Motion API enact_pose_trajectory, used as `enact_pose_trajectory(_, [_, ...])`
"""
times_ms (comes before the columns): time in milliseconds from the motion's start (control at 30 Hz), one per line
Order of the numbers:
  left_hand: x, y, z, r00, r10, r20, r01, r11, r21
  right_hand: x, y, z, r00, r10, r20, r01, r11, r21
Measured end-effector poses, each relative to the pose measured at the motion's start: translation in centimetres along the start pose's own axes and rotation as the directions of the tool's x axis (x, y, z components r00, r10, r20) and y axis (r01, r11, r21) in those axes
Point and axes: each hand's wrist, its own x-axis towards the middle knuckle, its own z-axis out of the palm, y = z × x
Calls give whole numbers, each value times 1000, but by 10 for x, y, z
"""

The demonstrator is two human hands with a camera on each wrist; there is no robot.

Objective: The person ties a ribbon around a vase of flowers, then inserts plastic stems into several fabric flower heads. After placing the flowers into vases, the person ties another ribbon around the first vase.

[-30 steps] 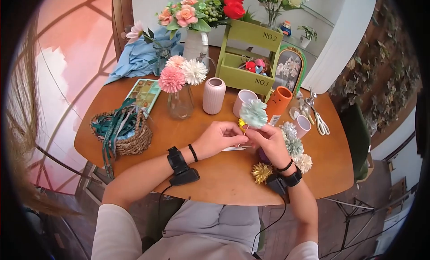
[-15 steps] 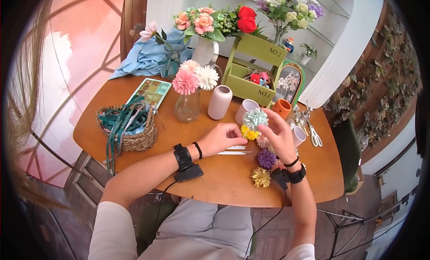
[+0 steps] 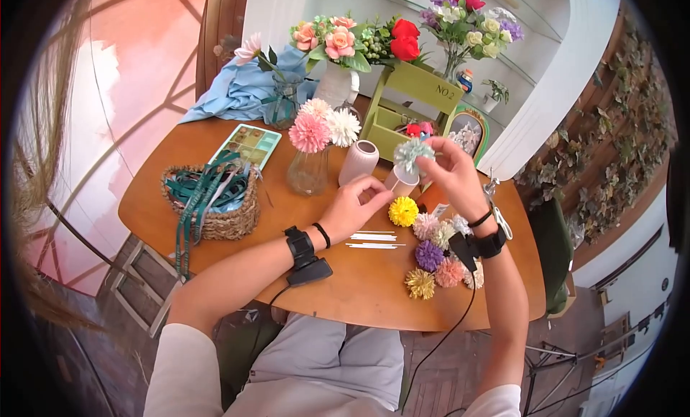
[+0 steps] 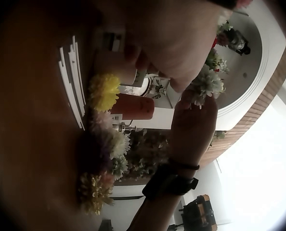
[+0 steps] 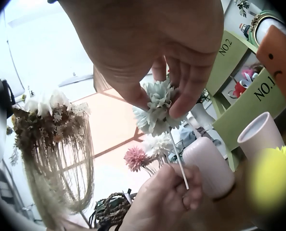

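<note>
The hands have moved apart; a moment ago they were close together. The right hand (image 3: pixel 458 178) has gone up and pinches the pale green flower (image 3: pixel 412 153) between thumb and fingers; the flower is up in the air, over the table (image 3: pixel 374 298). A thin white stick (image 5: pixel 177 154) comes down from it, so the two look joined now; that seems a good step. The left hand (image 3: pixel 351 207) has bent fingers by the low end; I cannot tell if they pinch it. More white sticks (image 3: pixel 372 238) lie near, left of the purple flower (image 3: pixel 429 256).
</note>
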Motion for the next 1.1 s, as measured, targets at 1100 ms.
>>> enact_pose_trajectory(1100, [0, -16, 0, 930, 273, -246, -176, 919, 352, 86, 39, 52, 988, -155, -14, 135, 898, -419])
